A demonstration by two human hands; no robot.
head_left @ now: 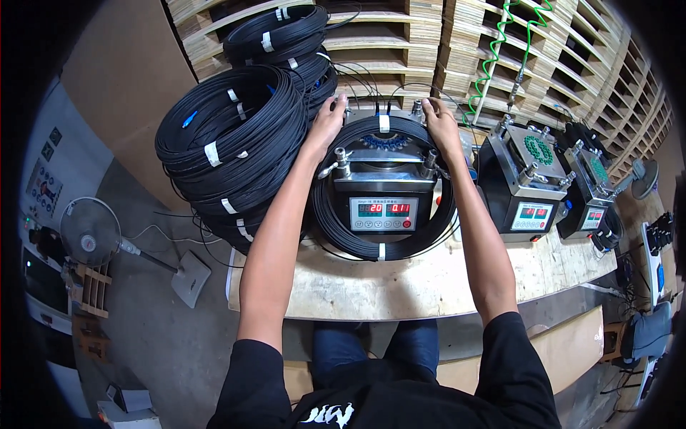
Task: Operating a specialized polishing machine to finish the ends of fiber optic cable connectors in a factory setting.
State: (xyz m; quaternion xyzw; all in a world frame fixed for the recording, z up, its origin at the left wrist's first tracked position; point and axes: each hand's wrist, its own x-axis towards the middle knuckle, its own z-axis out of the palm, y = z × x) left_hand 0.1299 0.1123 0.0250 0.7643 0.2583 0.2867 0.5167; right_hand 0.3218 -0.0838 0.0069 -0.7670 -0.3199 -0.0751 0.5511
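A metal-topped polishing machine [382,187] with a lit red digital display stands on the wooden bench straight ahead. A large coil of black cable [382,250], tied with white tape, loops round its front and over its top. A ring of blue connectors [386,144] shows inside the coil on the machine's top plate. At the far left corner clamp, my left hand [326,129] has its fingers curled round the handle, mostly hidden. My right hand [441,127] is closed likewise at the far right corner, beside an upright metal clamp post [418,109]. Thin cable ends rise behind the plate.
Tall stacks of black cable coils [229,157] stand left of the machine. To the right are two similar machines, one with a green connector ring [537,149]. Stacked pallets [379,43] rise behind the plywood bench [357,289]. A fan [91,229] stands at left.
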